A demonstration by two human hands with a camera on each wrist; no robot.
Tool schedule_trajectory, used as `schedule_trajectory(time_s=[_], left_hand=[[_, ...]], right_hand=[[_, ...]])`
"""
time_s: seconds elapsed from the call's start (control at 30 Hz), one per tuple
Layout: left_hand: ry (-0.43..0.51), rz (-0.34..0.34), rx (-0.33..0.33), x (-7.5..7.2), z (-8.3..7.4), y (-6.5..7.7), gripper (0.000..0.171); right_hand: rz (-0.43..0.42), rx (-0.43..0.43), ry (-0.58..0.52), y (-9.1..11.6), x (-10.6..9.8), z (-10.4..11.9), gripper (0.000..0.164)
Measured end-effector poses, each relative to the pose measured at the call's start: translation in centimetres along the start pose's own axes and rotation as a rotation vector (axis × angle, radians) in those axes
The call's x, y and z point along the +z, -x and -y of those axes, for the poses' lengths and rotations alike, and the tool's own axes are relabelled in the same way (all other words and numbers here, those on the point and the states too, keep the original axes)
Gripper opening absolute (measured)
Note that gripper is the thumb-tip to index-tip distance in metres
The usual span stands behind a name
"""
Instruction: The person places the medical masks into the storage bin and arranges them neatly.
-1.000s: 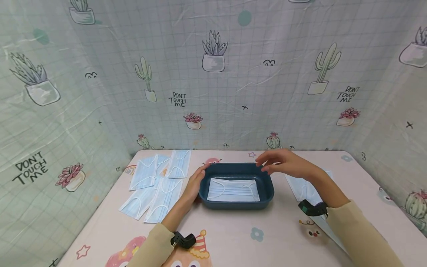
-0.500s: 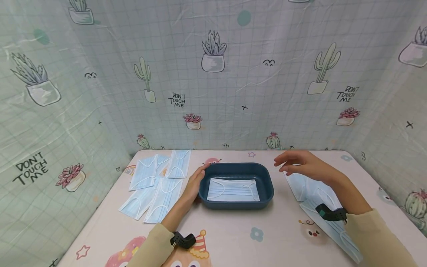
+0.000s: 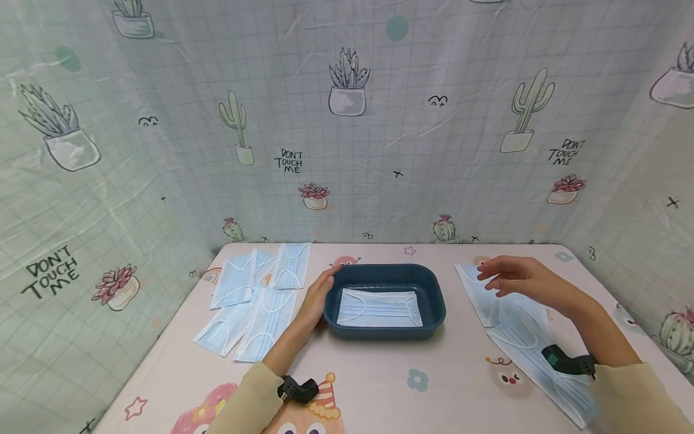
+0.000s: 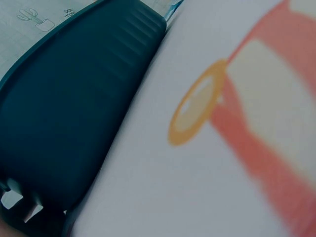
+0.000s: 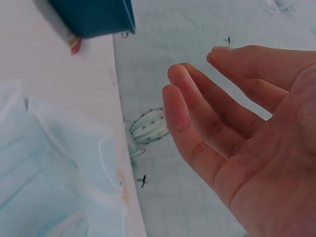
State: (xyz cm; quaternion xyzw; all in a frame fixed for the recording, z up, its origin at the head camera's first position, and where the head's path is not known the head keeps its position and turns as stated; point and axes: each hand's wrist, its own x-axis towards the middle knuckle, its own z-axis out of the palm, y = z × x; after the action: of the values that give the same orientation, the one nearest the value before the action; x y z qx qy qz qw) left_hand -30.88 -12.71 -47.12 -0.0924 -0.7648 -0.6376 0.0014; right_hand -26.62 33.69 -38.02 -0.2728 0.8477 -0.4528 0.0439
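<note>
A dark blue rectangular plastic bin (image 3: 385, 333) stands in the middle of the table, with a pale blue face mask (image 3: 379, 309) lying flat inside. My left hand (image 3: 312, 304) rests along the bin's left end, its visible fingers fairly straight and the tips at the rim. Most of that hand is out of the left wrist view, where the bin's side wall (image 4: 74, 108) fills the left. Over the face masks (image 3: 542, 367) on the right, my right hand (image 3: 528, 280) hovers with loosely bent fingers and holds nothing. The right wrist view shows its fingers (image 5: 192, 123) apart from a nearby mask (image 5: 54, 168).
Several more face masks (image 3: 271, 304) lie overlapping on the table left of the bin. The pale pink table (image 3: 374, 386) has printed cartoon figures. A patterned cloth (image 3: 401, 157) hangs behind it and on both sides.
My right hand has moved right, away from the bin's right rim, to above the masks on that side. My left hand and the bin have stayed put.
</note>
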Motion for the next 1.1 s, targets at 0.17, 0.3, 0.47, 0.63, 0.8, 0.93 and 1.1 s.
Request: schedule_trajectory(time_s=[0.17, 0.3, 0.47, 0.63, 0.8, 0.93, 1.1], left_hand=[[-0.001, 0.003, 0.000, 0.2, -0.1, -0.1, 0.044], [-0.010, 0.004, -0.003, 0.2, -0.1, -0.1, 0.044], [-0.038, 0.004, -0.021, 0.2, 0.1, -0.2, 0.044], [-0.028, 0.003, -0.014, 0.2, 0.0, -0.1, 0.044], [-0.014, 0.003, -0.009, 0.2, -0.2, 0.1, 0.044], [-0.002, 0.014, -0.010, 0.1, -0.2, 0.1, 0.044], [0.027, 0.024, -0.002, 0.0, 0.0, 0.0, 0.044]], right_hand=[[-0.005, 0.050, -0.005, 1.6, -0.8, -1.6, 0.032], [0.018, 0.071, -0.009, 2.5, -1.3, -2.8, 0.032], [0.073, 0.084, -0.023, 3.2, -2.1, -4.1, 0.033], [0.107, 0.146, -0.042, 3.6, -2.6, -5.3, 0.033], [0.132, 0.214, -0.026, 3.7, -2.4, -6.2, 0.037], [0.133, 0.243, 0.032, 3.7, -1.9, -6.5, 0.041], [0.130, 0.264, 0.089, 3.6, -1.6, -6.8, 0.040]])
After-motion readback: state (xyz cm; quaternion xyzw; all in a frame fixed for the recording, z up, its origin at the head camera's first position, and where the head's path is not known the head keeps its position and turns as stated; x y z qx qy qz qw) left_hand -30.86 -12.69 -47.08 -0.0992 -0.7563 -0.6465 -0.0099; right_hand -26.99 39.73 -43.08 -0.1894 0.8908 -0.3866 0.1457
